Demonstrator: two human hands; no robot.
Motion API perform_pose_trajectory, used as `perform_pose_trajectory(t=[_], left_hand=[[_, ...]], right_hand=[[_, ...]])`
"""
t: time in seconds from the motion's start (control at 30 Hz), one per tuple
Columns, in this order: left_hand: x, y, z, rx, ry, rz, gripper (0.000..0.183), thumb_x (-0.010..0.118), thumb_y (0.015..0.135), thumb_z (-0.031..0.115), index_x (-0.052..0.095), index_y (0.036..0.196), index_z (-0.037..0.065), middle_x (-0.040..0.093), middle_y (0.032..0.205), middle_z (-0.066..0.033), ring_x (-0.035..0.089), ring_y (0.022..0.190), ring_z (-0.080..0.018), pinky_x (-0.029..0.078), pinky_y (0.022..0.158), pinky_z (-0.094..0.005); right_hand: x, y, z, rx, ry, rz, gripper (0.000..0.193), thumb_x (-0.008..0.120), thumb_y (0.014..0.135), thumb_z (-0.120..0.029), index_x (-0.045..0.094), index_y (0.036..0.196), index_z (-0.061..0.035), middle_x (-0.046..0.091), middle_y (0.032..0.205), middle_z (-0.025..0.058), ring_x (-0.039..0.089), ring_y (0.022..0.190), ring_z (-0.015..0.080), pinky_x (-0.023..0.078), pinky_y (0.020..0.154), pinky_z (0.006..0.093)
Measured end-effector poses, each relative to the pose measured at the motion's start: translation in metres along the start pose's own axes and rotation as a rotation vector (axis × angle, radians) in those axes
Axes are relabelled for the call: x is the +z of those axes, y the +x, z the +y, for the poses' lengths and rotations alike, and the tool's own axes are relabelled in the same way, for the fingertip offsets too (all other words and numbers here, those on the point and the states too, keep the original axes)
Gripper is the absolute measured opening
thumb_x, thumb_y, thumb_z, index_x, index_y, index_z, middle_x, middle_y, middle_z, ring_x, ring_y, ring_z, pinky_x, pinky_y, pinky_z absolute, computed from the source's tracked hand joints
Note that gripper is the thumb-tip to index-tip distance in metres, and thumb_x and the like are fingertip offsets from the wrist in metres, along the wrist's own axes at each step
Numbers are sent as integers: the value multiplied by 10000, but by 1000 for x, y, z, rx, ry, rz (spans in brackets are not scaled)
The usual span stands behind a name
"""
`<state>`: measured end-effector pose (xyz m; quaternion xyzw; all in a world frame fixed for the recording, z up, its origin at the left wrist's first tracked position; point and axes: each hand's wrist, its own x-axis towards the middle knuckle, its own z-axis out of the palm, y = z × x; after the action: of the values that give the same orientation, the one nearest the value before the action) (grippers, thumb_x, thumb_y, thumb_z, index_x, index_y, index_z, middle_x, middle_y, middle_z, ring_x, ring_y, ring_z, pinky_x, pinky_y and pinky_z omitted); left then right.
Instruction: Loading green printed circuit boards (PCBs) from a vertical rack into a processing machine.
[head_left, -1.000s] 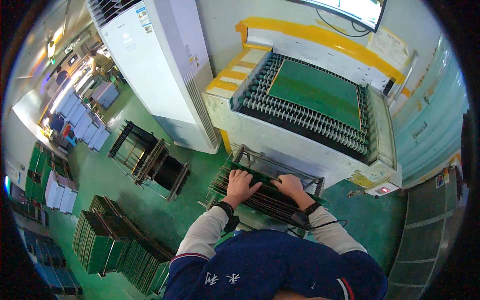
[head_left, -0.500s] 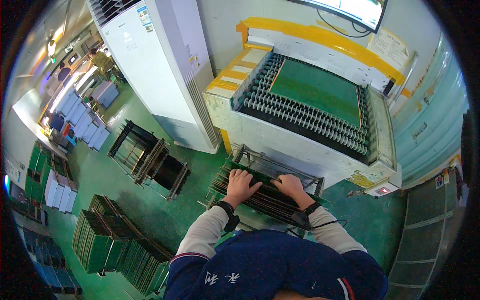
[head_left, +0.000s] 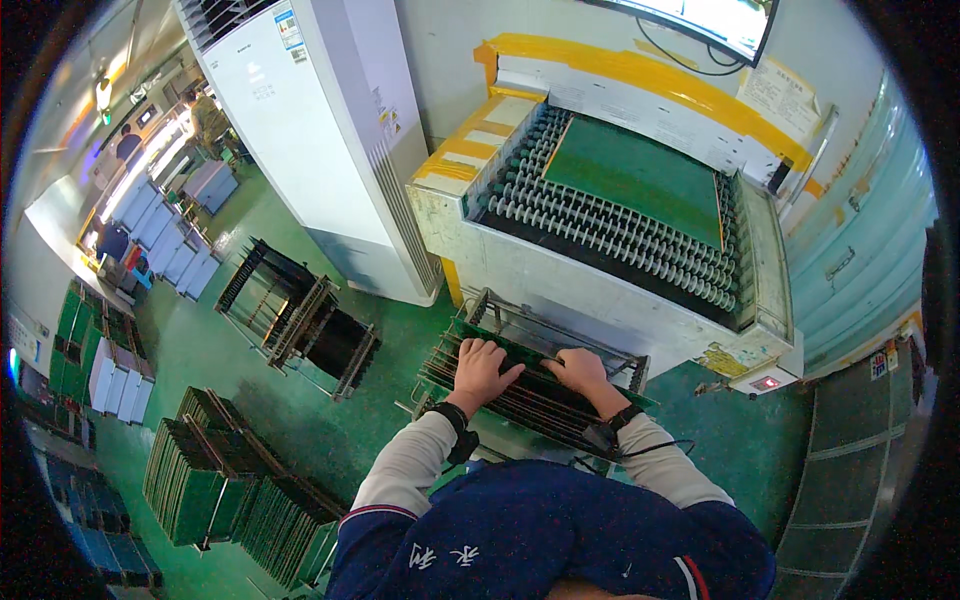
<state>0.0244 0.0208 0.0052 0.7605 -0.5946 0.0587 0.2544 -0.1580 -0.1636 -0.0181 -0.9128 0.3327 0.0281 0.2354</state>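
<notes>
Near left: loaded rack (head_left: 200, 490), many green boards upright in close rows; these stand racked.

Left of centre, farther off: second rack (head_left: 325, 300), dark, some pieces standing in it; count not readable.

Centre, near the body: third rack (head_left: 640, 378), between the person and the machine (head_left: 560, 265). A batch of boards (head_left: 520, 415) already stands on edge in it, packed toward the near side; frame bars show beyond them on the far side.

Left hand (head_left: 482, 370): over the boards' top edges, thumb spread from fingers. Right hand (head_left: 580, 372): just to its right, fingers curled over the top edges. Hands apart from each other; cannot tell whether either is closed on a board.

Far right: single board (head_left: 640, 180) flat on the machine's rollers (head_left: 610, 240), not racked, untouched by either hand.
</notes>
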Motion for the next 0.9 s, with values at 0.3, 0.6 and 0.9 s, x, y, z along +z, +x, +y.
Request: perform_pose_trajectory(t=[0.3, 0.6, 0.9], left_hand=[[0, 0, -1, -12, -10, -8, 440, 744, 889, 510, 706, 845, 74, 639, 912, -105, 597, 1003, -326, 394, 1059, -489], [1, 0, -1, 2, -16, 10, 433, 744, 890, 505, 706, 850, 75, 638, 910, -105, 599, 1000, -321, 394, 1061, -486], [0, 0, -1, -3, -20, 5, 432, 746, 888, 503, 706, 838, 75, 644, 909, -106, 604, 1002, -322, 398, 1051, -484]], right_hand=[[-5, -1, -5, 1, -16, 3, 566, 600, 953, -615, 792, 962, -83, 751, 936, 218, 710, 925, 442, 545, 822, 547], [-4, 0, -3, 4, -13, 2, 550, 611, 951, -604, 794, 970, -85, 754, 952, 215, 710, 935, 441, 548, 827, 547], [-3, -1, -3, -3, -8, 27, 549, 610, 947, -606, 797, 970, -91, 752, 954, 217, 710, 942, 443, 549, 834, 548]])
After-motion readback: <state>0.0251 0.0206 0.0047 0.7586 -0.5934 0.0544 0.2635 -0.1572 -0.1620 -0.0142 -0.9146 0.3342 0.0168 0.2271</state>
